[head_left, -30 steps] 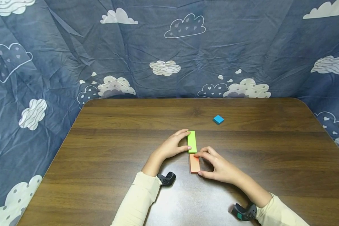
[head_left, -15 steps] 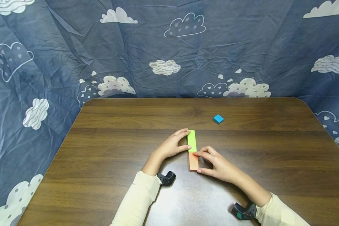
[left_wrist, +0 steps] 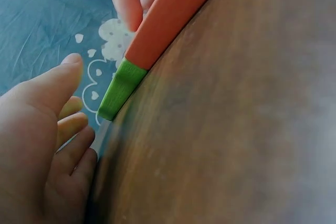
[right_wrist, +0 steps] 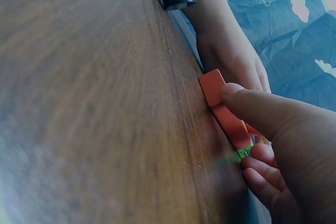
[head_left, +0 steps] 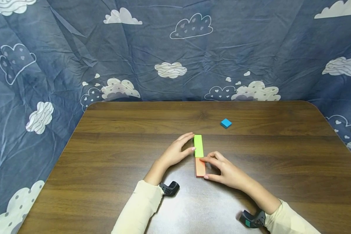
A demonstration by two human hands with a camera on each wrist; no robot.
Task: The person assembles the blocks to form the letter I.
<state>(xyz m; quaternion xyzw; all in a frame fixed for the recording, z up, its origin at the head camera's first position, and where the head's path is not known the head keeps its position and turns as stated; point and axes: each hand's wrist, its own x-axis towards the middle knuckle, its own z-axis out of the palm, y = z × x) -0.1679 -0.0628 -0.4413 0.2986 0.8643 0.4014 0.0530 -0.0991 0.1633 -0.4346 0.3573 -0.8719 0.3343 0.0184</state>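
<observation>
In the head view a lime-green rectangular block (head_left: 199, 145) and an orange block (head_left: 200, 169) lie flat on the table, end to end in one line. My left hand (head_left: 174, 153) is at the green block's left side, its fingers spread; the left wrist view shows a gap between the thumb (left_wrist: 72, 64) and the green block (left_wrist: 123, 88). With thumb at the near end and index finger at the far end, my right hand (head_left: 226, 172) holds the orange block from the right. The right wrist view shows that thumb (right_wrist: 236, 94) pressed against the orange block (right_wrist: 212, 87).
A small blue block (head_left: 226, 123) lies farther back and to the right on the brown wooden table (head_left: 111, 156). Behind the table hangs a blue cloth (head_left: 152, 45) printed with clouds. Each wrist wears a black camera mount (head_left: 170, 189).
The orange block has slid slightly away from me, closing up against the green block. My left thumb and fingers have come off the green block and shifted a little left.
</observation>
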